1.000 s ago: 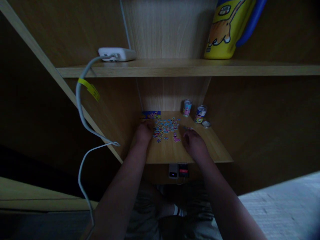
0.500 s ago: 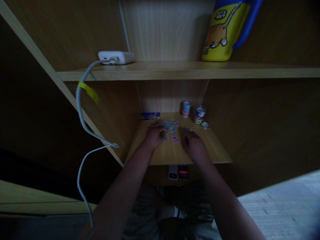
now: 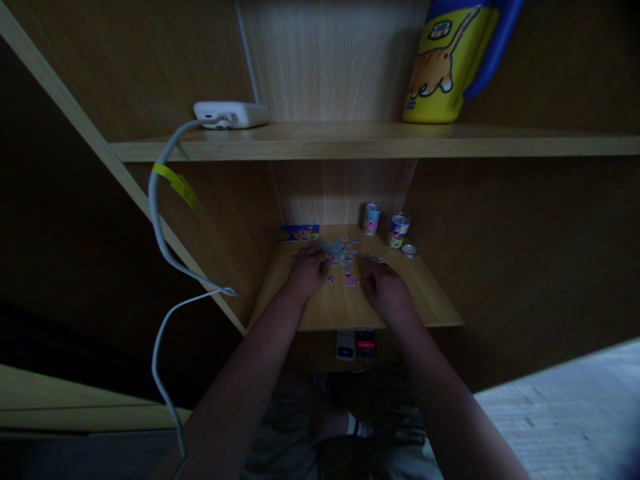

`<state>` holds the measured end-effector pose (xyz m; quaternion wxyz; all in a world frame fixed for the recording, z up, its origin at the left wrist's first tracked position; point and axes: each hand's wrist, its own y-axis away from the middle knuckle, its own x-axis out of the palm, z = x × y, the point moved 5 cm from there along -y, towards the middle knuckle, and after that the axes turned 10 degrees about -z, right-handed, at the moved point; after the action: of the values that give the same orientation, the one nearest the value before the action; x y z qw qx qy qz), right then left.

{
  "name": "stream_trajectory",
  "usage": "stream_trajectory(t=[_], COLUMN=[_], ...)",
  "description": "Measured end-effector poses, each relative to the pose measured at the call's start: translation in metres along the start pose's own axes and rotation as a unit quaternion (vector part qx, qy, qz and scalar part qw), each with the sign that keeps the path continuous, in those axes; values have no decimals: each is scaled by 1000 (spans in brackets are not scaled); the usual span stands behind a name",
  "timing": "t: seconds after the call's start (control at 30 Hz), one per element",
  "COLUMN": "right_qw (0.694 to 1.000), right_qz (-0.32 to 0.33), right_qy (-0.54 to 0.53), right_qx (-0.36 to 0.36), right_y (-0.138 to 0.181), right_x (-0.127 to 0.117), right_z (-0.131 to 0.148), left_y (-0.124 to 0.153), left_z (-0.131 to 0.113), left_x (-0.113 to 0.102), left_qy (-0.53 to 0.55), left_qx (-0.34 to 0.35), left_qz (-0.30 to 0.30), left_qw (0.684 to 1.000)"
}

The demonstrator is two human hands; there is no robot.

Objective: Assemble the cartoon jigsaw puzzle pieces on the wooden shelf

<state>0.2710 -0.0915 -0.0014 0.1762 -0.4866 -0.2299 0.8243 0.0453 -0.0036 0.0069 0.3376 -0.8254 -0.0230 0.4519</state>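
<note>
A loose pile of small jigsaw puzzle pieces (image 3: 343,251) lies on the wooden board. My left hand (image 3: 308,269) rests at the pile's left edge, fingers loosely bent and apart, thumb towards the pieces. To the right, my right hand (image 3: 386,288) is closed with its fingers curled under; whatever it may hold is hidden. A few more pieces (image 3: 376,259) lie just beyond its fingertips. Between the hands sits a small joined pink section (image 3: 351,278) of the puzzle, with a single piece (image 3: 330,279) to its left.
Two small printed cans (image 3: 371,219) (image 3: 399,231) stand at the back right, a round lid (image 3: 409,250) beside one. A printed picture strip (image 3: 299,233) lies at the back left. Overhead, a shelf (image 3: 320,148) carries a white power device (image 3: 231,115) with a hanging cable (image 3: 159,227) and a yellow mug (image 3: 437,73).
The view has shifted very slightly. Both hands stay in nearly the same places, and the puzzle pieces show no clear movement.
</note>
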Motion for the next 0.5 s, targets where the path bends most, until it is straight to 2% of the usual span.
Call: stream_trajectory(t=[0.17, 0.5], right_qw=[1000, 1000], right_qz=[-3, -1], right_qy=[-4, -4], right_qx=[-3, -9], right_y=[0, 0], right_x=[0, -2], right_z=[0, 2], left_y=[2, 2], left_z=[-5, -7], left_x=[5, 3], left_qy=[26, 4], left_qx=[19, 19], left_qz=[16, 33], left_qw=[999, 999])
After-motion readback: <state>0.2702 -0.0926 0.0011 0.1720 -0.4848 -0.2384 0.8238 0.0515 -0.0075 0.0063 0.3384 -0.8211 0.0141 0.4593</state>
